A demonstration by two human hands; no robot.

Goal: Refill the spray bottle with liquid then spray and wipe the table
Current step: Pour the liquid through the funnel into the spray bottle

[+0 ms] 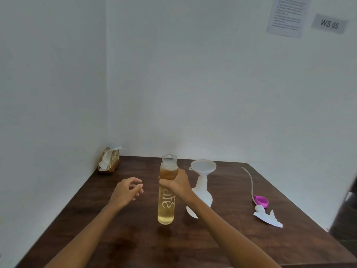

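Note:
A tall clear bottle (pixel 166 202) of yellow liquid stands uncapped and upright on the dark wooden table (pixel 135 244). My right hand (pixel 178 183) grips its upper part. My left hand (pixel 127 189) hovers to its left with loosely curled fingers, holding nothing that I can make out. Just right of the tall bottle stands a white spray bottle (pixel 202 190) with a white funnel (pixel 203 166) set in its neck. The spray head (pixel 267 216), with a purple collar (pixel 261 200) and a long dip tube (pixel 251 180), lies on the table at the right.
A wooden holder with white napkins (pixel 108 160) stands in the far left corner against the wall. A white round lid (pixel 191 211) lies by the spray bottle's base, partly behind my right forearm. White walls close the table's far and left sides.

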